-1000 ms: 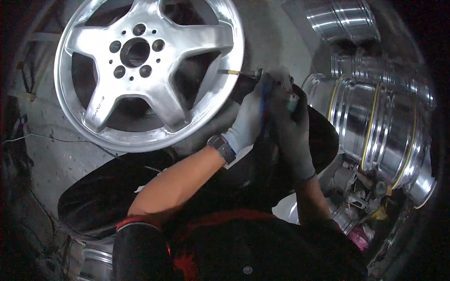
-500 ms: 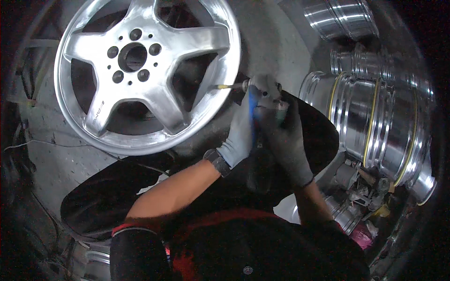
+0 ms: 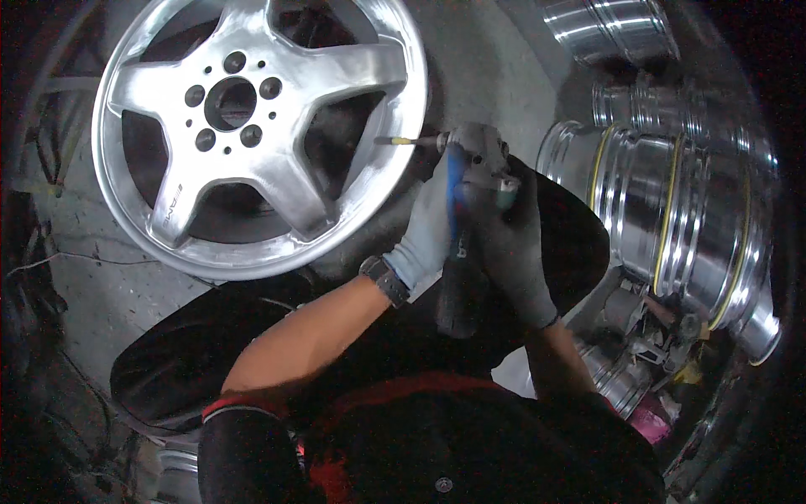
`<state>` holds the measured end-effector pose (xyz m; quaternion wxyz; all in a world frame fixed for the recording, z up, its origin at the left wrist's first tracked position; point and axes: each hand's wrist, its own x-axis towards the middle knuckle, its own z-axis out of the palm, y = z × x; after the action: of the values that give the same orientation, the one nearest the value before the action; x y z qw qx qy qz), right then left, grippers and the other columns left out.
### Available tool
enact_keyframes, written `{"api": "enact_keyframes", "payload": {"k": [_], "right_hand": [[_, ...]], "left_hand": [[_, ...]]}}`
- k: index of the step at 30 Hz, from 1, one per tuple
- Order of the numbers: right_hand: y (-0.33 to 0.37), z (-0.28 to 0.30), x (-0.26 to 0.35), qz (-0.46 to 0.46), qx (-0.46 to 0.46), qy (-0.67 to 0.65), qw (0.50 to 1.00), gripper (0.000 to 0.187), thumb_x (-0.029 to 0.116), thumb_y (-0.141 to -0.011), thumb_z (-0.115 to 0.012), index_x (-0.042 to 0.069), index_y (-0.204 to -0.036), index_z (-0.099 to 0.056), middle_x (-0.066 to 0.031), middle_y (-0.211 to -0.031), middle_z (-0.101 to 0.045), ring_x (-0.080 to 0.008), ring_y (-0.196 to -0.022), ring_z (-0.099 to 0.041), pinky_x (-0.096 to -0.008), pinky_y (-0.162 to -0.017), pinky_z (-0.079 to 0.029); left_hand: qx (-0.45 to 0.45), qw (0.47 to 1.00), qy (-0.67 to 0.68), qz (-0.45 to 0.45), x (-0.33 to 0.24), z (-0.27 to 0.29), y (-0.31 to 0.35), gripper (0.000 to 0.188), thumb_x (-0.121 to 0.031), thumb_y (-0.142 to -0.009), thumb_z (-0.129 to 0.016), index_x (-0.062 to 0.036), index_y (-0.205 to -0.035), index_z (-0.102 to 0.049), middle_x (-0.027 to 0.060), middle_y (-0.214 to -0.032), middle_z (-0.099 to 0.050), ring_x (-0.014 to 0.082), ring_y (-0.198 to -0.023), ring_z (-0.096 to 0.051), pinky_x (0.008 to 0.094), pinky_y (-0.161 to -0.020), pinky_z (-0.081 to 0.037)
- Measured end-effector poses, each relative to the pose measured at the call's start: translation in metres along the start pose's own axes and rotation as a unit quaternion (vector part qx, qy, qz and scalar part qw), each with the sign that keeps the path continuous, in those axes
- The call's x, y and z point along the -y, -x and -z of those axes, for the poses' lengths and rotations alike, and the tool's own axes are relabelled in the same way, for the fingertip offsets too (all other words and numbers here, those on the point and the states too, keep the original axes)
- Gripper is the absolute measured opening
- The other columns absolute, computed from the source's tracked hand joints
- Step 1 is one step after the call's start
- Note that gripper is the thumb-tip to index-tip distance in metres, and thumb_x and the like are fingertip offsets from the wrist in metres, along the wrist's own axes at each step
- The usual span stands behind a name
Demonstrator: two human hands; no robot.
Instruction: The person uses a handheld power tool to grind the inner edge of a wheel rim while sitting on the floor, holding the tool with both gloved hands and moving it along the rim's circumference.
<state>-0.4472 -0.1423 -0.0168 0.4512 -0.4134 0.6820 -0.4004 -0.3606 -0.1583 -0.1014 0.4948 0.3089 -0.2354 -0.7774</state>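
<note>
My gloved left hand [image 3: 426, 220] is wrapped round the blue body of an angle grinder [image 3: 477, 144] with a grey head and a dark rear end. Closed on the same tool from the right is my right hand [image 3: 514, 239], in a darker glove. From the tool's head a thin shaft with a yellow band [image 3: 403, 141] points left. Its tip lies over the right rim of a silver five-spoke wheel [image 3: 260, 151]; whether it touches the metal I cannot tell. The fingertips are partly hidden behind the tool.
Shiny wheel barrels [image 3: 646, 210], some with yellow bands, are stacked on the right, with another barrel [image 3: 609, 29] farther back. Metal scraps [image 3: 655, 344] and a pink item [image 3: 655, 420] lie at the lower right. A thin cable [image 3: 92, 259] runs across the grey floor on the left.
The grinder's shaft has shifted slightly up and left over the rim. The wheel sits a little farther left in view. Both hands keep their grip.
</note>
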Motion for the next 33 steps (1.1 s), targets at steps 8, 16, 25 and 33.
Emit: {"api": "enact_keyframes", "payload": {"k": [8, 16, 25, 33], "right_hand": [[0.002, 0.013, -0.010, -0.056, 0.033, 0.051, 0.997, 0.071, 0.011, -0.090, -0.078, -0.001, -0.145, -0.035, -0.0133, -0.123, -0.061, -0.0188, -0.110, -0.062, -0.0326, -0.092, -0.055], [-0.025, 0.013, -0.001, 0.166, 0.004, 0.097, 0.981, 0.064, 0.011, -0.094, -0.073, -0.003, -0.144, -0.034, -0.0157, -0.127, -0.059, -0.0206, -0.111, -0.061, -0.0335, -0.092, -0.054], [0.011, 0.001, -0.004, -0.041, -0.023, -0.039, 0.998, 0.069, 0.013, -0.092, -0.076, 0.000, -0.145, -0.034, -0.0133, -0.123, -0.060, -0.0192, -0.110, -0.061, -0.0338, -0.090, -0.055], [0.007, 0.007, -0.003, -0.069, 0.024, -0.006, 0.997, 0.067, 0.019, -0.092, -0.077, -0.001, -0.142, -0.037, -0.0139, -0.124, -0.062, -0.0197, -0.110, -0.062, -0.0343, -0.091, -0.055]], "left_hand": [[0.007, 0.997, 0.071, -0.020, -0.005, -0.009, 0.014, 0.049, -0.034, -0.111, -0.040, -0.0030, -0.149, -0.045, 0.0100, -0.137, -0.058, 0.0167, -0.125, -0.055, 0.0321, -0.108, -0.044], [0.008, 0.999, -0.035, -0.006, -0.028, -0.019, -0.034, 0.050, -0.041, -0.111, -0.040, -0.0016, -0.133, -0.062, 0.0070, -0.114, -0.068, 0.0115, -0.103, -0.061, 0.0291, -0.094, -0.047], [-0.002, 0.999, -0.027, 0.022, 0.001, 0.003, 0.010, 0.052, -0.040, -0.111, -0.039, -0.0021, -0.147, -0.045, 0.0083, -0.127, -0.061, 0.0137, -0.115, -0.057, 0.0301, -0.102, -0.045], [-0.034, 0.988, -0.118, 0.091, -0.012, -0.003, 0.019, 0.054, -0.038, -0.112, -0.037, -0.0046, -0.154, -0.038, 0.0101, -0.136, -0.058, 0.0163, -0.126, -0.055, 0.0325, -0.108, -0.044]]}}
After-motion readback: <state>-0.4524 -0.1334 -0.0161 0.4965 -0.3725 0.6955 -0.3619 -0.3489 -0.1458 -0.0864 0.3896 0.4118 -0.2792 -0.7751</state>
